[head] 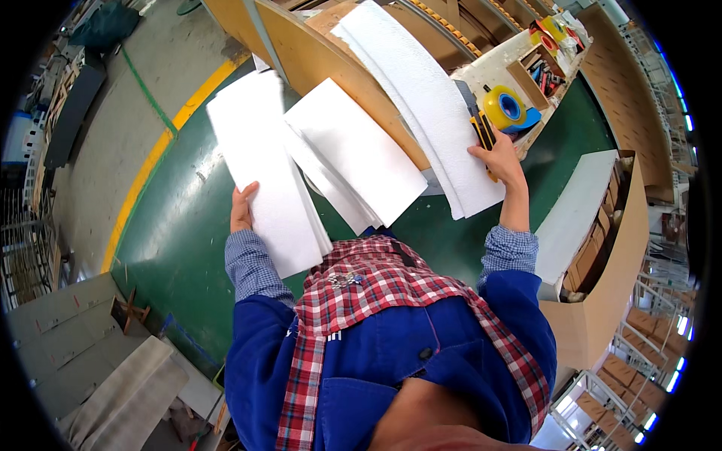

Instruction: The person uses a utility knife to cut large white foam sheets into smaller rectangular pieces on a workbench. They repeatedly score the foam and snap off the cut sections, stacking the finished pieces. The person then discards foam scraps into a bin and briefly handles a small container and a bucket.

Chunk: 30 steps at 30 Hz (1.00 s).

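My left hand (242, 207) grips the outer edge of a stack of white foam sheets (265, 163), tilted in front of my left side. My right hand (502, 157) closes around a yellow and black utility knife (484, 132), at the edge of the long white foam sheets (417, 96). A further pile of white foam sheets (361, 146) lies between the two, with its layers fanned at the near edge. Just beyond my right hand is a roll of yellow tape (496, 104) with a blue core, next to a blue plastic part (529, 119).
A wooden panel (321, 62) stands behind the foam. On the worn shelf (485, 70) at the right is a cardboard tray (527, 84) of small tools. An open carton (615, 282) stands to my right. Grey cabinets (62, 321) and a wooden stand (128, 313) are at the lower left.
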Motion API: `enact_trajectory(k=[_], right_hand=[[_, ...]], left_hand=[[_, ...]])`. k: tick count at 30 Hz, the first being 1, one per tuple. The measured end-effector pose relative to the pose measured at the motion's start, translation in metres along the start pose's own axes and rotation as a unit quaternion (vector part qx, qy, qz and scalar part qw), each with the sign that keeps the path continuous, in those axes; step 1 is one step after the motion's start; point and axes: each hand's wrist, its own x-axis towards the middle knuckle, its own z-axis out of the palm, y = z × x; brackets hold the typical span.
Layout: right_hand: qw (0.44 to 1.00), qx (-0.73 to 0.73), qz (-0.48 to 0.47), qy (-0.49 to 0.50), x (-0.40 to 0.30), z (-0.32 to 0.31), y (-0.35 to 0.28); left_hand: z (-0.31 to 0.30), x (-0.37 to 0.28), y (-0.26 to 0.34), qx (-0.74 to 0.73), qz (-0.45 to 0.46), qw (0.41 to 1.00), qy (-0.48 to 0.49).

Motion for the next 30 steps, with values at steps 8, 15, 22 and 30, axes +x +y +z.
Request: enact_trajectory(k=[8,15,22,30], right_hand=[[0.989,0.077,0.035,-0.122,-0.001,0.129,-0.021],[0.977,-0.019,0.065,-0.204,0.020,0.229,0.050],[0.978,-0.157,0.001,-0.136,0.022,0.235,0.081],[0.980,0.093,-0.087,-0.156,-0.014,0.188,0.043]], left_hand=[[0.088,0.051,-0.096,-0.088,0.017,0.996,-0.024],[0.141,0.077,-0.168,-0.229,-0.064,0.971,-0.021],[0.191,0.082,-0.183,-0.038,-0.023,0.999,-0.011],[0.227,0.098,-0.160,0.324,-0.128,0.933,0.088]])
